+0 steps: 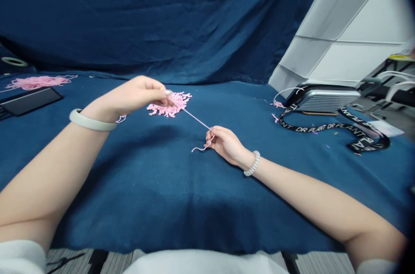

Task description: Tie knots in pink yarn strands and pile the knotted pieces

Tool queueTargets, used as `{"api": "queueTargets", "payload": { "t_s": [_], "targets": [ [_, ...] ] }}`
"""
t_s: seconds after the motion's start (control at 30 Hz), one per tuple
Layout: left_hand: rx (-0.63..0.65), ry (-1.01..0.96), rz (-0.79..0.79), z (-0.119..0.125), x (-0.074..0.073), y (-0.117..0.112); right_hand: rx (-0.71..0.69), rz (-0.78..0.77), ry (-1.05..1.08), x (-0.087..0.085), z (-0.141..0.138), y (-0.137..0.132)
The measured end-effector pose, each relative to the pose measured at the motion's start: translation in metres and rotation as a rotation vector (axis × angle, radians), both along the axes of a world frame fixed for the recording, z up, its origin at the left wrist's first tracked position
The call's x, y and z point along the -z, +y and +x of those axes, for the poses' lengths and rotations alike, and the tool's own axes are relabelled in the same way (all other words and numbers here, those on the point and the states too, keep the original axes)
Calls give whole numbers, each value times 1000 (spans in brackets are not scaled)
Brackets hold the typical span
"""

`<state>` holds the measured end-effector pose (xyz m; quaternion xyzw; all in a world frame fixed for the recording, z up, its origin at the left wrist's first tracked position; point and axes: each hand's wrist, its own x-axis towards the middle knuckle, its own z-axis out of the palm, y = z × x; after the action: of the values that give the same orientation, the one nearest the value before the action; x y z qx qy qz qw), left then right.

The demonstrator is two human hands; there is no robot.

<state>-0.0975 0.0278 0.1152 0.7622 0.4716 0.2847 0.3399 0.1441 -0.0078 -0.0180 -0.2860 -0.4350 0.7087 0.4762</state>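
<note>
A pink strand of yarn (197, 119) is stretched taut between my two hands. My left hand (142, 94), higher and nearer the backdrop, pinches one part of it. Lower and to the right, my right hand (225, 142) grips the strand, and a loose tail hangs out to the left below its fingers. Behind my left fingertips lies a pile of short pink yarn pieces (167, 111), partly covered by that hand. Whether the strand joins the pile cannot be made out.
A loose pink yarn heap (39, 82) and a dark flat device (30, 100) lie at the left on the blue cloth (181, 196). On the right are a black lettered strap (311, 127), a silver ribbed case (329, 99) and small pink scraps (275, 118). A tape roll (14, 62) is far left.
</note>
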Motion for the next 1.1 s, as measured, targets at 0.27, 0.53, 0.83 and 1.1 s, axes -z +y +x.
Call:
{"api": "queueTargets", "payload": {
  "t_s": [0.27,0.53,0.83,1.1],
  "targets": [
    [-166,-648,-184,33,7,-16,-92,509,-618,-10,-4,-23],
    [-48,-1055,-390,27,31,15,-127,928,-877,-9,-1,-33],
    [-431,-1036,-279,9,71,51,-67,1574,-775,-5,-1,-37],
    [-486,-1066,-378,6,71,56,-82,1703,-782,-6,-2,-37]
  ]
}}
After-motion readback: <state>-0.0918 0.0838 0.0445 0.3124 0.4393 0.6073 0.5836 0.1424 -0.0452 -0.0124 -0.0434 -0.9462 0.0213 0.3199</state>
